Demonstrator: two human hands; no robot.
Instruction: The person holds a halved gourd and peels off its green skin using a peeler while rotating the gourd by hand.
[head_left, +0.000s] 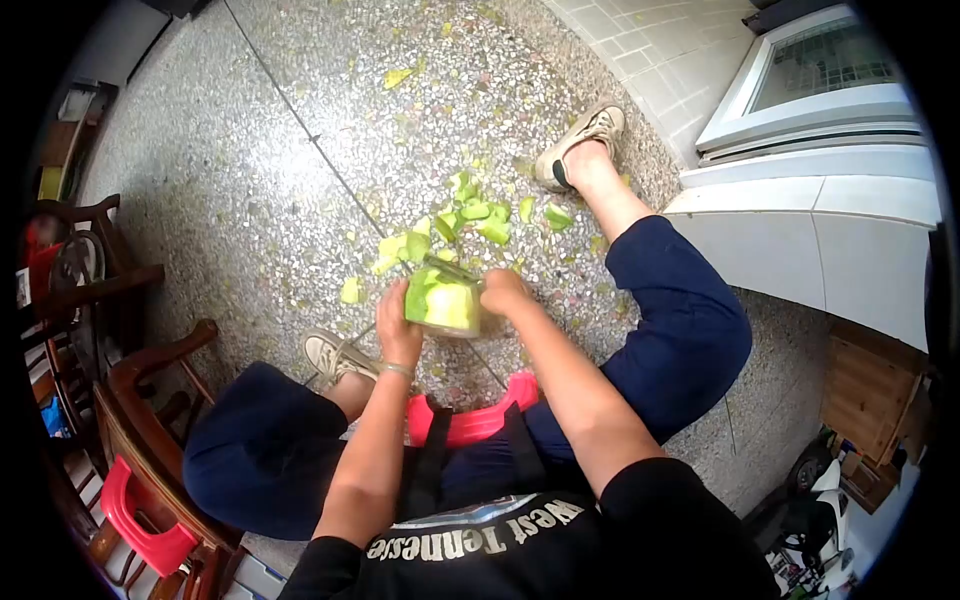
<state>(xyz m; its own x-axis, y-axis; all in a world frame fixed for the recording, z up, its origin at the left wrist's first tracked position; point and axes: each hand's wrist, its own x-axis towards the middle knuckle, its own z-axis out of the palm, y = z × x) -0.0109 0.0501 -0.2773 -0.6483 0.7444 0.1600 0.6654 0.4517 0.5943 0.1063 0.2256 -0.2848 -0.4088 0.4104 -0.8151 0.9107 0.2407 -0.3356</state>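
A large green fruit or vegetable (452,304), partly peeled to pale flesh, is held between my hands above the floor. My left hand (396,322) is closed around its left side. On the right, my right hand (503,292) is closed on the handle of a knife (450,267), whose blade lies across the top of the green piece. Pieces of green peel (475,212) lie scattered on the floor just beyond it.
A red plastic stool (470,422) is beneath me. Wooden chairs (150,375) and another red plastic item (145,520) stand at the left. A white-framed window (815,85) is at the upper right, with a wooden cabinet (868,390) below.
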